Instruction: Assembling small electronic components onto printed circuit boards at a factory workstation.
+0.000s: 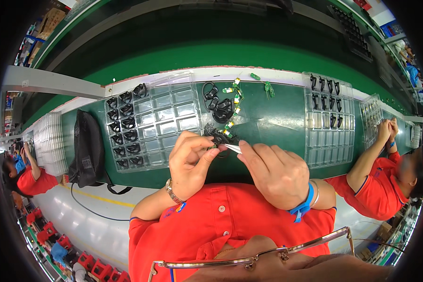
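Note:
My left hand [189,162] is closed, with thumb and fingertips pinching a small dark piece whose shape is mostly hidden by the fingers. In my right hand [278,176] a pair of pale tweezers [232,148] is gripped, its tips reaching to the left fingertips. Just beyond them lies a cluster of small black parts [215,133]. Farther back on the green bench sit loose black ear-hook earphone pieces [222,112]. Beside these runs a line of small green-and-white electronic parts [237,99] with wires.
Left of my hands, a clear compartment tray [174,112] is partly filled with black ear-hook pieces; another clear tray [317,142] stands right. A black bag [86,148] and stacked clear trays [50,141] lie farther left. Co-workers in red sit on both sides. A conveyor [183,58] runs behind.

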`<state>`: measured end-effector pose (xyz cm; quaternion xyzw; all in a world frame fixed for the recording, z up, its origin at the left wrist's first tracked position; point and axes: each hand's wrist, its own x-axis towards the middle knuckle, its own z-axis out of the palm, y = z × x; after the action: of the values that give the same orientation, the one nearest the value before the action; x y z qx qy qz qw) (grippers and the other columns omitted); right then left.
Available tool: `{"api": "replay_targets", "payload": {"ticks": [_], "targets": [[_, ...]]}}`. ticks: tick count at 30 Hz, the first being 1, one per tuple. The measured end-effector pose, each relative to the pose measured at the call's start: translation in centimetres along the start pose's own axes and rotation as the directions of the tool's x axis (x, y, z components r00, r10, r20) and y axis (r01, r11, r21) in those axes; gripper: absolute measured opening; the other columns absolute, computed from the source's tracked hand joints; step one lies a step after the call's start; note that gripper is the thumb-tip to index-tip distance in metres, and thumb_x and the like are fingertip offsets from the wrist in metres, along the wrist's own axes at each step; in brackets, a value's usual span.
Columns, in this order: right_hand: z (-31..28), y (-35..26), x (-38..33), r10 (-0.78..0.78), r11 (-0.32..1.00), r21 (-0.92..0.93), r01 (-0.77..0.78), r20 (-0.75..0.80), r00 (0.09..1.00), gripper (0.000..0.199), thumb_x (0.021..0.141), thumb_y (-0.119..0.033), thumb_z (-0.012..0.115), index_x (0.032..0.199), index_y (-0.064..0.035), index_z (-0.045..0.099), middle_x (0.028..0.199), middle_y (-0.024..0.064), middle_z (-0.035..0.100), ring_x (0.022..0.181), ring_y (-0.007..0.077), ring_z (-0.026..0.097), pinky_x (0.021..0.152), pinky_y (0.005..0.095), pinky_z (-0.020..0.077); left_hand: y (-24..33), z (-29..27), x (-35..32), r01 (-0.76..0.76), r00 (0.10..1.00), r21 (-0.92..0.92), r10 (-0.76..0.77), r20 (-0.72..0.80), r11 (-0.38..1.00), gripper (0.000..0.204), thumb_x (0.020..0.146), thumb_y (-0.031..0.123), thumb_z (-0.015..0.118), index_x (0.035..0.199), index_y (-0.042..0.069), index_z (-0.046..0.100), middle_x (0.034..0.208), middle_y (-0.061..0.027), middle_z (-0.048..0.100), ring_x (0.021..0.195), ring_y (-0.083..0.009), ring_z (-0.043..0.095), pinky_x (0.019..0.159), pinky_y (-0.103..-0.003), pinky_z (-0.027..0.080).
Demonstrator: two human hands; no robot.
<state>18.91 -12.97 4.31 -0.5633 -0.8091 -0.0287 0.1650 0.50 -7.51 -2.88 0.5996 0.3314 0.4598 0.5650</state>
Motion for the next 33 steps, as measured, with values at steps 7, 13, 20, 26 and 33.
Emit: {"api": "replay_targets", "payload": {"ticks": [7,13,20,26,33], "targets": [[1.5,0.2,-0.1,-0.052,0.998,0.023,0.056,-0.15,0.987,0.032,0.075,-0.015,0.07,0.104,-0.0022,0.065,0.078,0.0048,0.059,0.056,0.0136,0.053,0.044,0.0261,0.0401,-0.1,0.1,0.1,-0.038,0.999,0.031,0.038,0.003,0.999,0.018,0.081,-0.014,0.061,0.098,-0.007,0.058,0.102,-0.0117,0.051,0.086,-0.0174,0.063,0.076,-0.027,0.056],[1.5,0.3,0.0,-0.106,0.994,-0.02,0.105,-0.119,0.987,0.031,0.076,-0.015,0.068,0.104,-0.0017,0.065,0.079,0.0051,0.059,0.056,0.0133,0.052,0.044,0.0258,0.0393,0.1,0.0,0.0,-0.041,0.999,0.098,0.041,0.002,0.994,0.017,0.081,-0.013,0.062,0.097,-0.006,0.059,0.102,-0.0119,0.051,0.087,-0.0167,0.063,0.074,-0.025,0.057],[1.1,-0.1,0.4,-0.142,0.987,-0.089,0.136,-0.062,0.988,0.03,0.078,-0.015,0.067,0.104,-0.0005,0.065,0.079,0.0052,0.058,0.056,0.0127,0.051,0.044,0.0255,0.0393,0.1,0.0,0.1,-0.047,0.999,0.131,0.048,-0.001,0.99,0.017,0.081,-0.011,0.063,0.097,-0.006,0.06,0.101,-0.0121,0.052,0.089,-0.0172,0.064,0.073,-0.024,0.058],[1.2,-0.5,0.2,-0.078,0.997,-0.011,0.078,-0.035,0.996,0.03,0.078,-0.016,0.069,0.104,-0.0002,0.064,0.075,0.0049,0.058,0.054,0.0136,0.051,0.043,0.0261,0.0406,0.1,-0.2,0.0,-0.048,0.999,0.138,0.048,-0.002,0.989,0.017,0.081,-0.012,0.063,0.097,-0.006,0.06,0.101,-0.0119,0.052,0.088,-0.0172,0.064,0.073,-0.025,0.058],[2.7,-0.7,-0.4,0.032,0.988,0.152,-0.02,-0.077,0.996,0.03,0.085,-0.018,0.065,0.106,0.0021,0.062,0.071,0.0043,0.053,0.053,0.014,0.053,0.043,0.0274,0.0447,0.0,-0.2,0.0,-0.07,0.997,0.146,0.073,-0.014,0.987,0.017,0.081,-0.011,0.063,0.097,-0.006,0.06,0.1,-0.0117,0.052,0.087,-0.0172,0.064,0.072,-0.025,0.058]]}}
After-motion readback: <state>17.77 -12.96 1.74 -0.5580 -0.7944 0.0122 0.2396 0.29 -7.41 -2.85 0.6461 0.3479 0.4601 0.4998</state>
